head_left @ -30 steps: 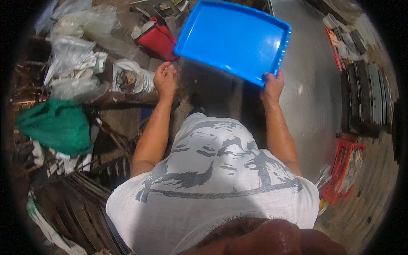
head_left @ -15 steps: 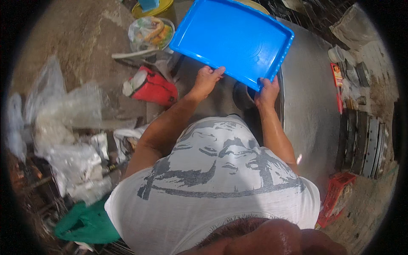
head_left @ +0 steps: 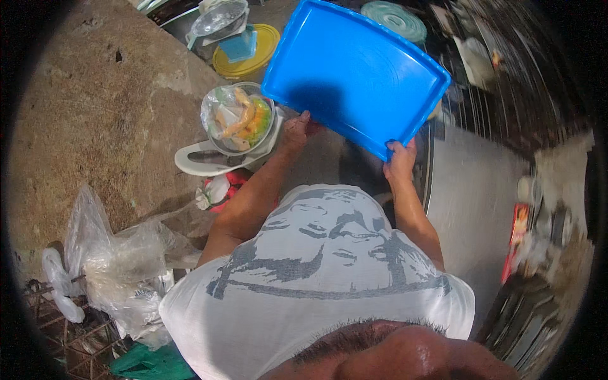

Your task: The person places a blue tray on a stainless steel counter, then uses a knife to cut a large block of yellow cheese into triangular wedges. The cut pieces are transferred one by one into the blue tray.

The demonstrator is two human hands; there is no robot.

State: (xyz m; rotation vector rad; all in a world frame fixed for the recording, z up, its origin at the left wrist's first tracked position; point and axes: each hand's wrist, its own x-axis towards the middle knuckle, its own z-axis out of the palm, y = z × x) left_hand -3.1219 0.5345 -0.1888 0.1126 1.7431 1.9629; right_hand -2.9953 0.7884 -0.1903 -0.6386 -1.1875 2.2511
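Note:
A shallow, bright blue plastic tray (head_left: 373, 82) with a raised rim is held out in front of me, tilted, its inside bare. At its near left edge my left hand (head_left: 299, 128) is closed on the rim, the fingers partly hidden under it. By the near right corner, my right hand (head_left: 399, 161) grips the rim with the thumb on top and the fingers beneath. A dark shadow falls across the near left part of the tray.
To the left are a bowl (head_left: 211, 123) with bagged food on a white plastic chair (head_left: 201, 166), a yellow lid (head_left: 269, 43) and clear plastic bags (head_left: 130, 278). A teal coil (head_left: 396, 20) lies beyond the tray. A grey metal tabletop (head_left: 472, 190) extends on the right.
My view has swung, so the surroundings shift down and the yellow lid and teal coil show more. The tray stays in both hands, slightly further right and lower.

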